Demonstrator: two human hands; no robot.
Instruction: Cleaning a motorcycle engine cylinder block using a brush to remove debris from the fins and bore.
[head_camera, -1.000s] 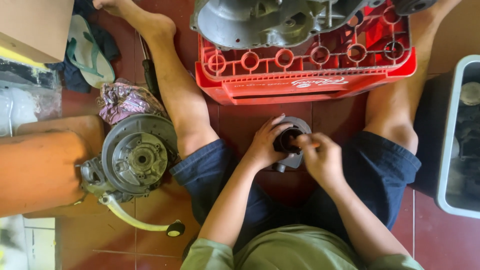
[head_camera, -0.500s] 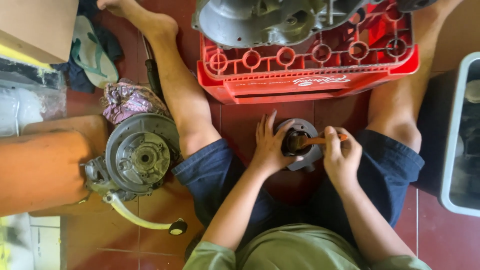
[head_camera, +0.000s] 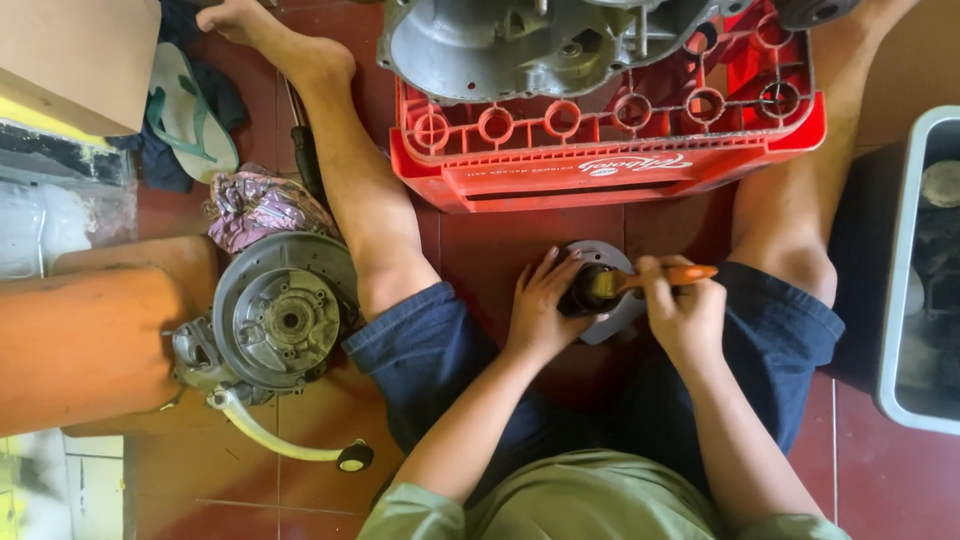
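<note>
Head view | left hand (head_camera: 540, 305) gripping round metal part (head_camera: 605, 290) on floor | right hand (head_camera: 685, 315) clutching brush (head_camera: 640, 283) | part looks heavy, stiff, probably greasy: hold the rim

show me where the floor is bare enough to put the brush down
Bare floor lies between the red crate and the round part, and at bottom left under the lever. It is crowded around the left hand and right hand holding the brush.

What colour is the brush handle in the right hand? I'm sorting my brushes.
Orange, on the brush in the right hand; the head view shows it.
</note>
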